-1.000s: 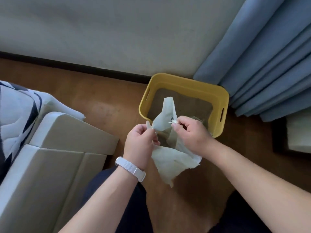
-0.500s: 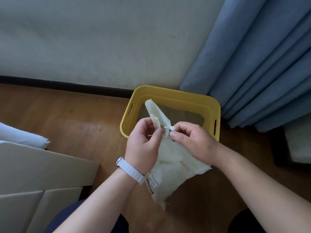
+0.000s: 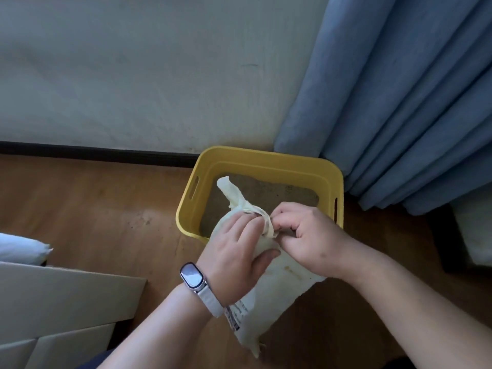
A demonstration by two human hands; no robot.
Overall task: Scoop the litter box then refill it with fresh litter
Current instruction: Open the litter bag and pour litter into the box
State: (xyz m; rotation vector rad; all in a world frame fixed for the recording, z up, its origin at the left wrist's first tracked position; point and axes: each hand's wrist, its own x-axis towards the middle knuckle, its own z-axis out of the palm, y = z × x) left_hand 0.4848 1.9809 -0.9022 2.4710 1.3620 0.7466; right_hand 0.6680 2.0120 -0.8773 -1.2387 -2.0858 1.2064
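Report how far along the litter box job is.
Done: unclear; the yellow litter box holds only a low layer of litter. In hand: left hand grips the cream bag, right hand pinches its twisted neck; tying or untying, I cannot tell. Left: likely pouring fresh litter.

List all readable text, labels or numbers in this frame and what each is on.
Nothing can be quoted.
On the white bag: a printed label at its lower left edge, with lines of small print too small and blurred to read.
On the watch: only glare on the face, nothing legible.
On the yellow litter box: no markings visible.
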